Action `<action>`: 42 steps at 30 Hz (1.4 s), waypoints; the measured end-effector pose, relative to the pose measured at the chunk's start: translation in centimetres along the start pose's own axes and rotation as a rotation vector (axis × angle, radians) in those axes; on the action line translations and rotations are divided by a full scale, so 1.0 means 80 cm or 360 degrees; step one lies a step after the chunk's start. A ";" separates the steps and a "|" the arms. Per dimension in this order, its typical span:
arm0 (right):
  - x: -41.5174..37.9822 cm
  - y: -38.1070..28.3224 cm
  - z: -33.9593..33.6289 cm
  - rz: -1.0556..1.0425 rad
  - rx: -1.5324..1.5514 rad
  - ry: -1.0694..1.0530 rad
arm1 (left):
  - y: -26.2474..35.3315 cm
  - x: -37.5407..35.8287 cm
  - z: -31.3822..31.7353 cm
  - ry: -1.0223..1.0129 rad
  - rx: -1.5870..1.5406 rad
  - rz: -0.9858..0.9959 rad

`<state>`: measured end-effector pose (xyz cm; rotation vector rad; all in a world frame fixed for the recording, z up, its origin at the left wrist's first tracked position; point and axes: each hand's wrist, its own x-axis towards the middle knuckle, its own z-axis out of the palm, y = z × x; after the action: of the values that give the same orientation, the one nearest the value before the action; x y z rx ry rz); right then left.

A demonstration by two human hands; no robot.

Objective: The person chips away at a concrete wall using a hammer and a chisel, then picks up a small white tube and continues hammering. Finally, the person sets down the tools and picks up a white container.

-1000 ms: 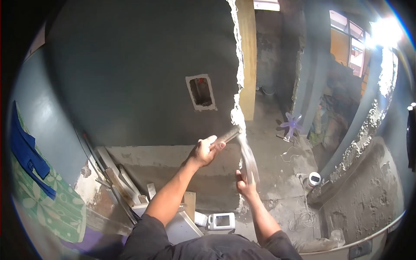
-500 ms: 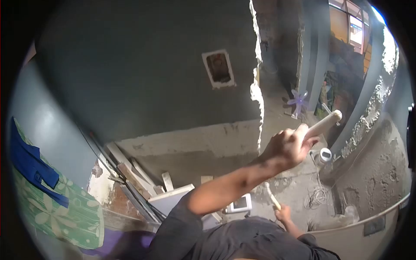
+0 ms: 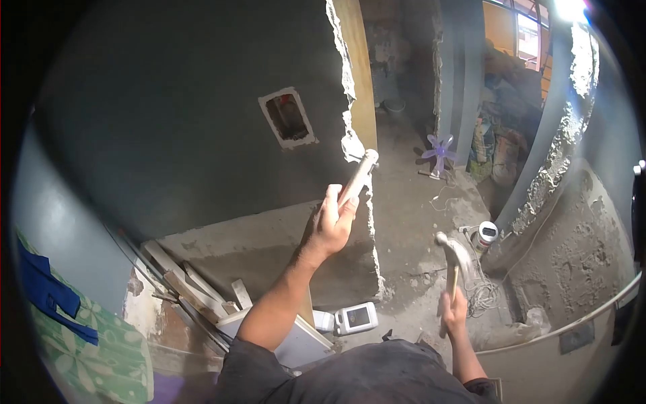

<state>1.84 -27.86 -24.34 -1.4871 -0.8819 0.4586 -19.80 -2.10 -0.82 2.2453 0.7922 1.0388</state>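
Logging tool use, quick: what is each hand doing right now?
Left hand: closed around a chisel set at the broken wall edge.
Right hand: closed on a hammer.

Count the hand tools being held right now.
2. A chisel in the left hand, its tip against the broken wall edge; a hammer in the right hand, lower right.

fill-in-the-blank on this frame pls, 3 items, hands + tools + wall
1. The right hand grips a ____ by its wooden handle.
2. The left hand holds a chisel with its tip against the broken ____ of the grey wall.
3. The rectangular hole in the wall lies to the ____ of the chisel in the picture.

Missing words: hammer; edge; left
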 end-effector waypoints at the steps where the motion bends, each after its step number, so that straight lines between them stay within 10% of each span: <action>1: 0.018 -0.033 0.003 -0.0010 0.0198 -0.0079 | 0.000 -0.002 0.006 0.0023 -0.0140 -0.0144; 22: 0.120 -0.151 0.150 -0.1130 0.1596 -0.0209 | 0.014 0.013 -0.009 0.0191 0.0177 -0.0086; 26: 0.141 -0.103 0.203 -0.0633 0.0451 -0.0330 | 0.013 0.015 -0.015 0.0141 0.0266 -0.0008; 34: 0.113 -0.132 0.215 -0.1137 0.1791 -0.0016 | 0.009 0.024 -0.041 -0.0031 0.0340 -0.0004; 36: 0.114 -0.126 0.224 -0.0928 0.1878 -0.0103 | 0.011 0.023 -0.040 -0.0023 0.0321 0.0004; 38: 0.122 -0.120 0.239 -0.0410 0.0702 -0.0235 | 0.015 0.022 -0.035 0.0020 0.0276 -0.0047; 42: 0.112 -0.130 0.214 -0.0360 0.1434 -0.0207 | 0.015 0.022 -0.031 0.0026 0.0292 -0.0061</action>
<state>-7.80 -10.71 -14.65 -0.5332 -0.7746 0.6720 -20.49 -1.14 2.26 2.3662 0.9687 1.0031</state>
